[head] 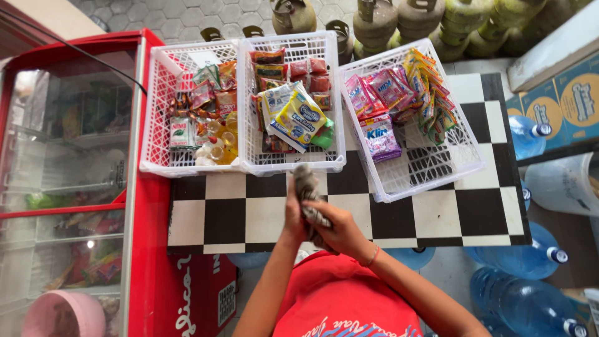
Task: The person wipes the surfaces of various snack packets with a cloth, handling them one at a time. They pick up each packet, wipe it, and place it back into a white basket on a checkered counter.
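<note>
Both my hands meet over the front of a black-and-white chequered table [212, 215]. My left hand [293, 212] and my right hand [337, 228] are both closed on a crumpled grey cloth [306, 187], which sticks up between them toward the baskets. A red string bracelet is on my right wrist. Just beyond the cloth stands the middle white basket [290, 163], filled with sachets and packets.
A left white basket [156, 125] holds small bottles and sachets; a right white basket [430, 168] holds pink and yellow sachets. A red glass-lidded chest cooler [134, 249] stands on the left. Blue water jugs [518, 299] stand on the right, green gas cylinders [430, 19] behind.
</note>
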